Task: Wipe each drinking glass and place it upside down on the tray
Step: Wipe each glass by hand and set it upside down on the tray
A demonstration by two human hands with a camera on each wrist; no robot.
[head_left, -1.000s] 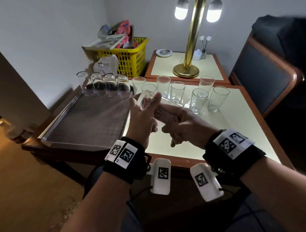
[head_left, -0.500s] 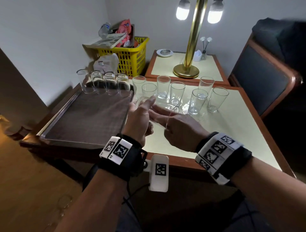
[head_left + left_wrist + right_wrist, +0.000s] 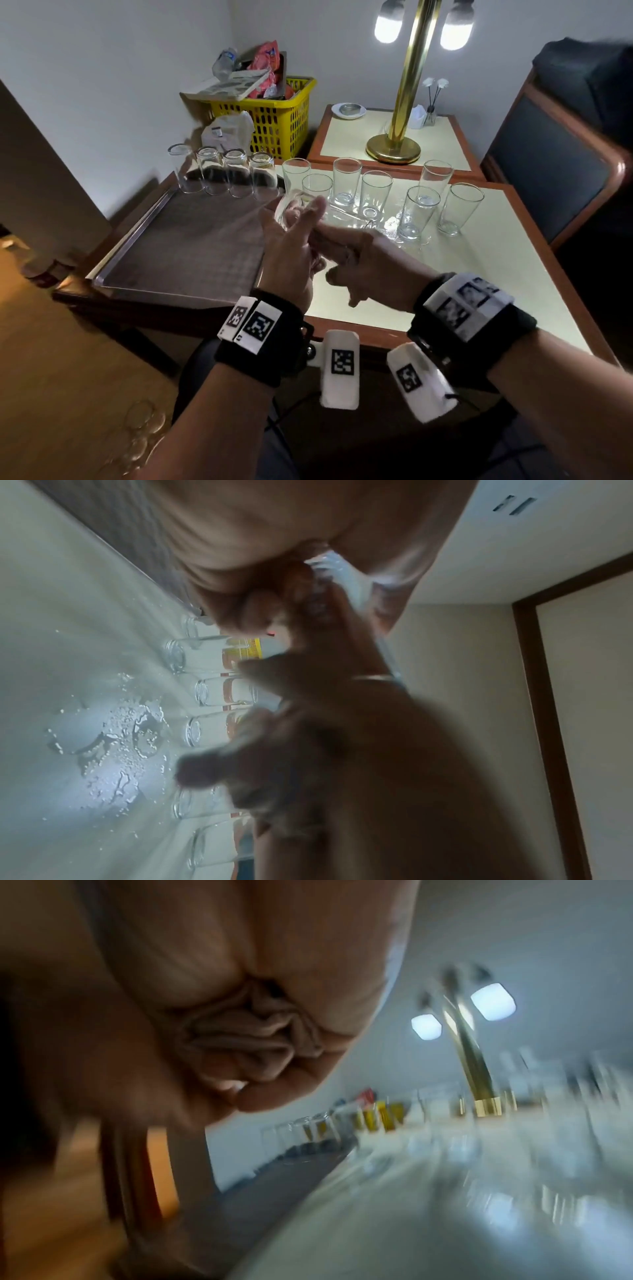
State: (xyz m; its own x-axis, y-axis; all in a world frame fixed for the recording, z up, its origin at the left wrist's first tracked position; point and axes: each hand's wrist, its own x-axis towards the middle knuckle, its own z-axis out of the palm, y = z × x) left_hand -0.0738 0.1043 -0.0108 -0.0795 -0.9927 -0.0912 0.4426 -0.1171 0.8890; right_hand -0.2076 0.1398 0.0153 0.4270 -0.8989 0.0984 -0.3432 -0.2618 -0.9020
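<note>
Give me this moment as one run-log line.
step: wiping | left hand: holds glass on its side | right hand: fingers inside glass | tray: four glasses upside down | table: seven upright, wet patch

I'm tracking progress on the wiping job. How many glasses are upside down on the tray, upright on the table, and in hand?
Upside-down glasses on the tray: 4
Upright glasses on the table: 7
Held glass in the left hand: 1
Total: 12
</note>
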